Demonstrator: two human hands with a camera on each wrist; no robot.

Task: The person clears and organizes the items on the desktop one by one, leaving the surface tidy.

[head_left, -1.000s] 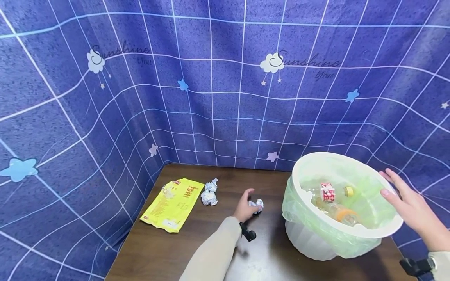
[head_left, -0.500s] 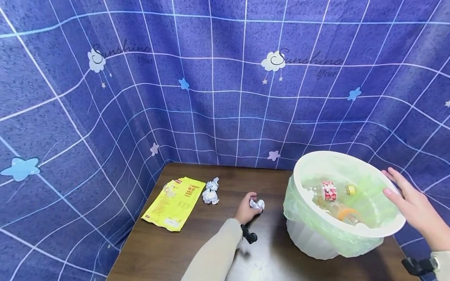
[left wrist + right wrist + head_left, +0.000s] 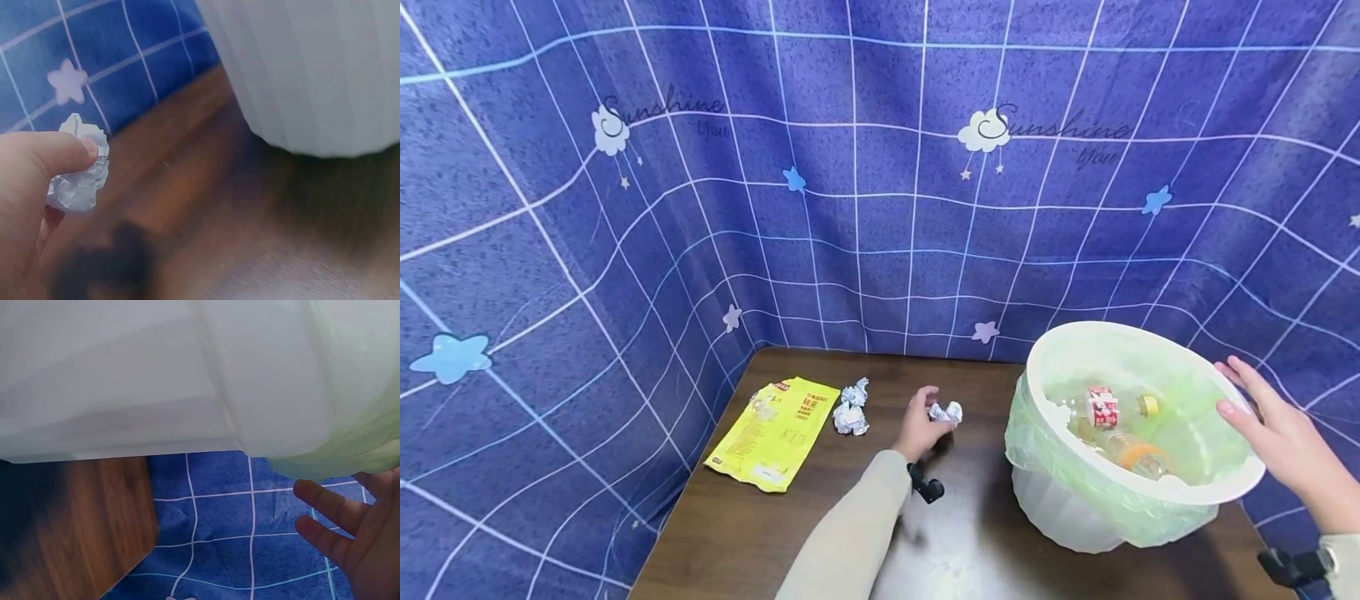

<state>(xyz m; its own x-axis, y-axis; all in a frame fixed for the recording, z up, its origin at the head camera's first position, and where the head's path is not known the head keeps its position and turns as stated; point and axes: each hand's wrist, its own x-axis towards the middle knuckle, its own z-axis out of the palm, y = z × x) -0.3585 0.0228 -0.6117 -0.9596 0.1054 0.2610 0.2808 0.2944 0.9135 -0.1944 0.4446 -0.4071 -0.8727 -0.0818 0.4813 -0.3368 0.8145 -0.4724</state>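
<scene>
Between thumb and fingers, my left hand [image 3: 919,429] pinches a crumpled ball of white paper [image 3: 81,181] just over the brown table [image 3: 880,500]. On the right, a white trash bin [image 3: 1060,512] stands tilted, lined with a pale green bag [image 3: 1195,417]. Inside it lie a clear bottle with a red label [image 3: 1102,408] and an orange-banded bottle [image 3: 1138,457]. My right hand [image 3: 1285,433] is at the bin's right rim, thumb and fingertips reaching its edge. In the right wrist view, its fingers are loosely extended below the green bag.
Left of my left hand lie more crumpled paper pieces [image 3: 850,417]. Beside them is a flat yellow snack wrapper [image 3: 775,437]. A blue gridded curtain [image 3: 880,208] hangs behind the table and along its left side.
My left hand has closed its fingers on the paper ball and moved slightly up and back left with it. The right hand stays at the bin's rim.
</scene>
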